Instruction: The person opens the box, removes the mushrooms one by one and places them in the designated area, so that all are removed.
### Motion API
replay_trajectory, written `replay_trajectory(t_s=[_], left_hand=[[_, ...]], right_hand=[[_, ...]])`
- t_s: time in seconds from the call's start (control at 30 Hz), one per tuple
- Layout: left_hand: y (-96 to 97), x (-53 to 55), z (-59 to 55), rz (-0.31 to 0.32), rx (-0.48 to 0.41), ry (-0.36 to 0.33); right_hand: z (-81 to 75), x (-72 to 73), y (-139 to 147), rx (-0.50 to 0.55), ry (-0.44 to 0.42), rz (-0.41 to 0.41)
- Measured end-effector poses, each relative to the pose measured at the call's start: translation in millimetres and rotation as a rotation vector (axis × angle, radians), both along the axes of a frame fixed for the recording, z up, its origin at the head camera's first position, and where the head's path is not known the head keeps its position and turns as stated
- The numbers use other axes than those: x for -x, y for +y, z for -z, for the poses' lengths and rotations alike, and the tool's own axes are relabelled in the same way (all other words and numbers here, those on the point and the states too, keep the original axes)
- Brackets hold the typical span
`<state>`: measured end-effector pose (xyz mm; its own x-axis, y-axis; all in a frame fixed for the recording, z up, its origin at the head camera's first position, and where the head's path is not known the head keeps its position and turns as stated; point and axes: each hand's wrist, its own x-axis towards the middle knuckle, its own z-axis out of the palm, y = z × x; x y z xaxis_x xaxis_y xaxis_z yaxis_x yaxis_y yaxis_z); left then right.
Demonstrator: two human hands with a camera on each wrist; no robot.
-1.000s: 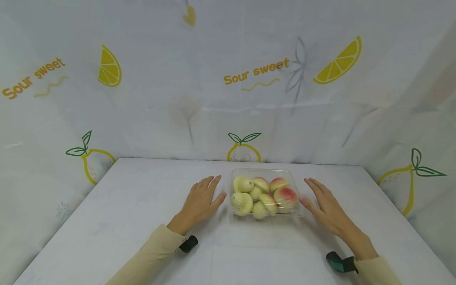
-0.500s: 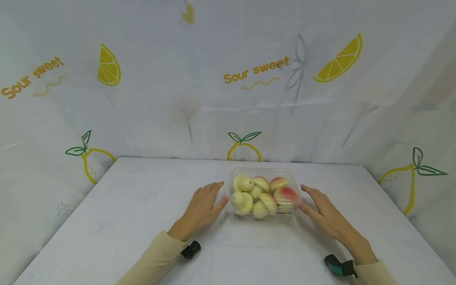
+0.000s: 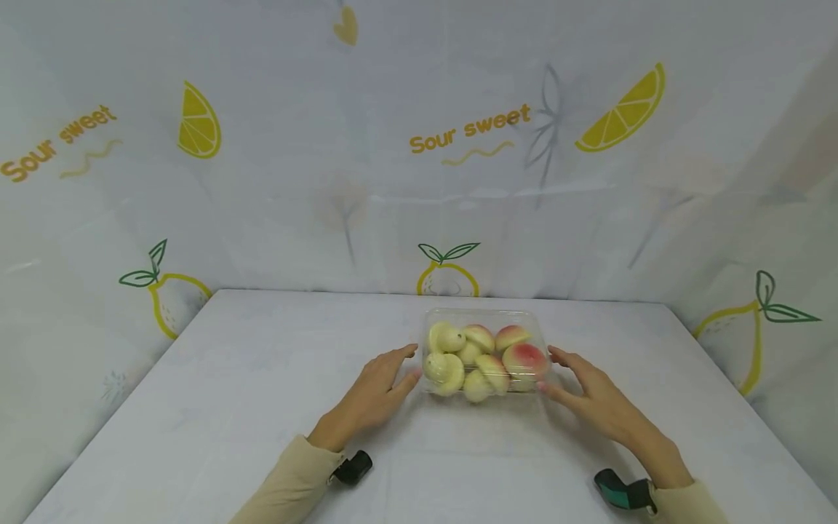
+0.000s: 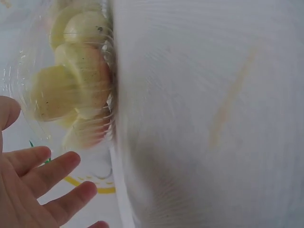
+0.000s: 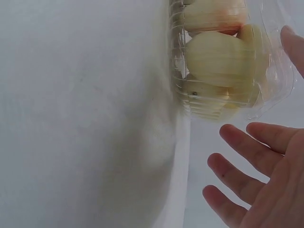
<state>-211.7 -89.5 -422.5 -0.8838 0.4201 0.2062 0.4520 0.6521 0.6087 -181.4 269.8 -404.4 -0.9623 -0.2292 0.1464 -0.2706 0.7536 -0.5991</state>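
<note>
A clear plastic clamshell box stands on the white table, holding several pale yellow peach-like fruits with red blush, some stacked like cut halves. My left hand is at the box's left side, thumb and fingertips close to its wall. On the opposite side my right hand has its fingertips right at the wall, the thumb near the front corner. The left wrist view shows spread fingers below the box. In the right wrist view the thumb overlaps the box's edge, with the other fingers spread apart.
The white table runs back to a white curtain printed with lemons and lettering. A black device is strapped at each wrist, the left one and the right one close above the tabletop.
Both hands have come inward and slightly toward the front, nearer to the box's sides. Their fingers have bent a little toward it. The box stays in place.
</note>
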Motion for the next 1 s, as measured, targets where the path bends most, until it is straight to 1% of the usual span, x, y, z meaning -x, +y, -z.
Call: replay_trajectory(t_s=[0.17, 0.27, 0.37, 0.5, 0.73, 0.87, 1.0], left_hand=[[-0.5, -0.8, 1.1, 0.005, -0.06, -0.093], [-0.5, -0.4, 2.7, 0.015, -0.084, -0.128], [-0.3, 0.6, 4.6, 0.035, -0.115, -0.146], [0.0, 2.4, 7.0, 0.057, -0.144, -0.154], [-0.6, 2.2, 7.5, 0.07, -0.189, -0.172], [-0.6, 2.5, 7.7, 0.077, -0.245, -0.197], [-0.3, 3.2, 8.0, 0.081, -0.292, -0.213]], right_hand=[[-0.6, 0.8, -0.8, 0.047, 0.0, -0.022], [-0.3, 1.0, -0.6, 0.066, -0.01, -0.03], [-0.2, 1.1, -0.4, 0.063, -0.018, -0.031], [-0.3, 0.7, -0.1, 0.069, -0.035, -0.033], [0.5, 0.4, 0.8, 0.105, -0.07, -0.039], [2.0, 0.0, 1.8, 0.142, -0.097, -0.039], [3.1, -0.5, 1.6, 0.187, -0.121, -0.021]])
